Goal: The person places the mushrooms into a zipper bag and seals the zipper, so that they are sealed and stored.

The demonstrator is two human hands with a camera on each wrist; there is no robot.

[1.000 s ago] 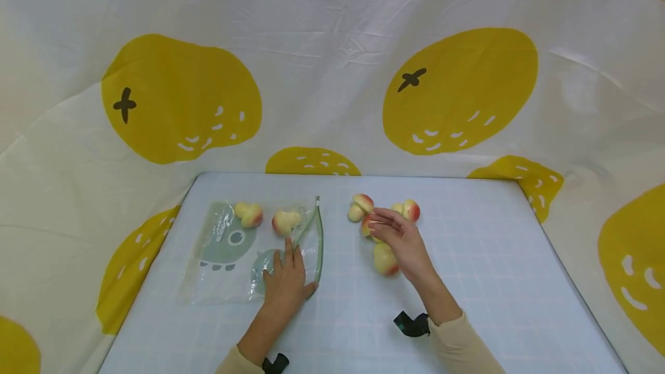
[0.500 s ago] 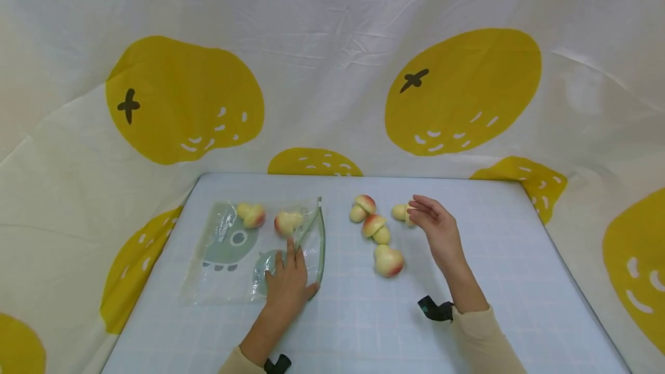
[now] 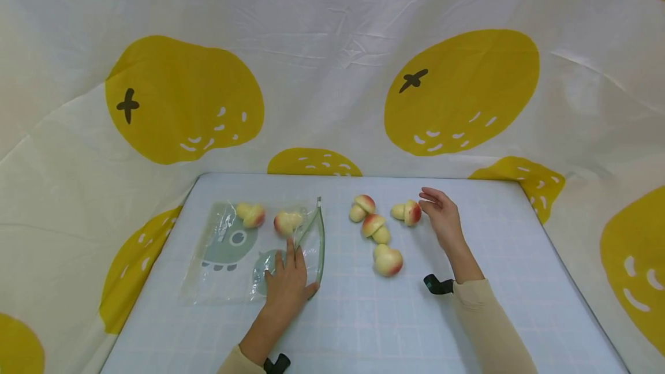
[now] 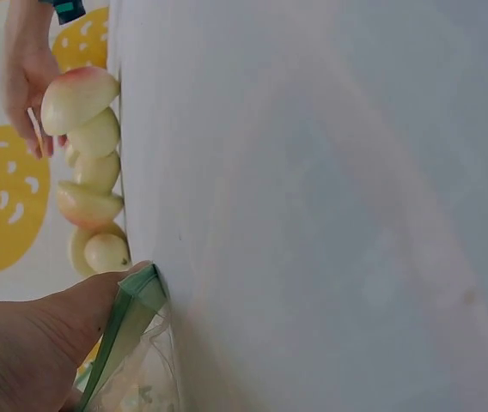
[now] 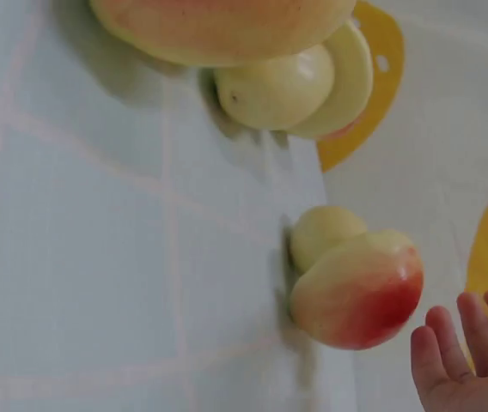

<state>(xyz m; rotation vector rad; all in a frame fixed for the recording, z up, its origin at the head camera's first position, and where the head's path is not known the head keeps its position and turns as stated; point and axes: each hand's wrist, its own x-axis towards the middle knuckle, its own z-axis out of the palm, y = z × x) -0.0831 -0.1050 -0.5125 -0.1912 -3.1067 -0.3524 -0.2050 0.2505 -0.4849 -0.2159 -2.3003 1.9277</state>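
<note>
A clear zip bag (image 3: 223, 287) with a green zip edge and printed green figures lies flat at the left in the head view. Two toy mushrooms, cream with reddish caps, show in it: one mushroom (image 3: 251, 215) farther left, another mushroom (image 3: 287, 223) near the zip. My left hand (image 3: 286, 284) rests on the bag with fingers spread, its thumb at the green zip edge (image 4: 132, 313). Beside the rightmost loose mushroom (image 3: 407, 212), my right hand (image 3: 443, 219) hovers with loosely bent fingers and holds nothing. In the right wrist view, its fingertips are near the mushroom's red cap (image 5: 364, 292).
Left of the rightmost mushroom lie a back mushroom (image 3: 362, 208), a middle mushroom (image 3: 376, 228) and a front mushroom (image 3: 388, 260). They form a loose row on the pale checked table (image 3: 353, 328). A white cloth with yellow fruit prints (image 3: 332, 91) hangs behind the table.
My right hand has moved right from above the loose mushrooms to beyond the rightmost one, which now shows whole. The left hand and the bag stay in place.
</note>
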